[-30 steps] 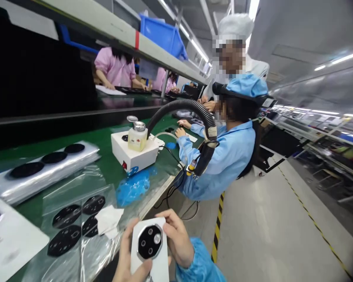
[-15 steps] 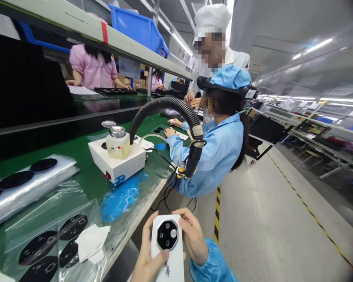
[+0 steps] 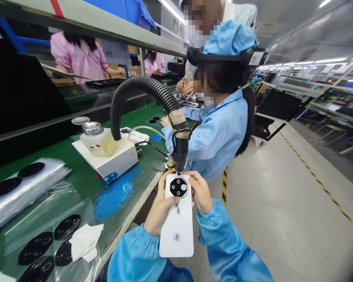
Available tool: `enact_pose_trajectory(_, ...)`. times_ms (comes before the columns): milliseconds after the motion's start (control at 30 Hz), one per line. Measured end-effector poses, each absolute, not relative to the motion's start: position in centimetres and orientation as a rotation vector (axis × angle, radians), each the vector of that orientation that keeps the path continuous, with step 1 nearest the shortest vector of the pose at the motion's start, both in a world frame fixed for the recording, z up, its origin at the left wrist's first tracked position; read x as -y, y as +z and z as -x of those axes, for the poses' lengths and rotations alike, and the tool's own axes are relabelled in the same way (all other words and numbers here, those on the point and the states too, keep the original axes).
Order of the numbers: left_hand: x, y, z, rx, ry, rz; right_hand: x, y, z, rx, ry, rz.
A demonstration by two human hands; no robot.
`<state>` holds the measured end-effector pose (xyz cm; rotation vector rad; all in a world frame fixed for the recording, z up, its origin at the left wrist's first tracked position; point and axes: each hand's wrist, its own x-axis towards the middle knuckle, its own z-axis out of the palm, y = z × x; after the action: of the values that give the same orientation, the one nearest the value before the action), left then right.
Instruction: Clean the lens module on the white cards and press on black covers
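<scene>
Between my two hands is a white phone back cover with a black octagonal camera plate near its top and dark characters below. My left hand grips its left side, the thumb lying across the face just under the camera plate. At the upper right edge, my right hand holds it with bent fingers. The cover's top end is right below the nozzle end of a black corrugated hose, which has a yellow-banded sensor beside it. Whether they touch, I cannot tell.
A white box carries a bottle of yellowish liquid on the green bench. Bagged black camera plates, white paper scraps and blue film lie leftward. A co-worker in blue sits close ahead.
Both hands have raised the phone back cover and brought it forward, up to the hose's end. The camera view has also shifted, and more of my sleeves shows.
</scene>
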<state>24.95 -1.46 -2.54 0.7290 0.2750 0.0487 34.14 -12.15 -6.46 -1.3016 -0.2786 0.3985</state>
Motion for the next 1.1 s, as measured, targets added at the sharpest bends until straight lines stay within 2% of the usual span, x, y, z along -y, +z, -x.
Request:
enact_pose_trajectory(767,1.0,-3.1,-29.9,-0.236,-0.065,-0.650,12.3,-5.6,-38.6,0.255,0.327,1.388)
enact_pose_trajectory(933,2.2,-5.2,-28.0,-0.213,0.003,-0.599,13.6,-6.7,-35.7,0.244,0.285,1.426)
enact_pose_trajectory(1100,1.3,-6.6,-21.5,-0.246,0.092,-0.515,12.6,-7.9,-30.7,0.387,0.355,1.490)
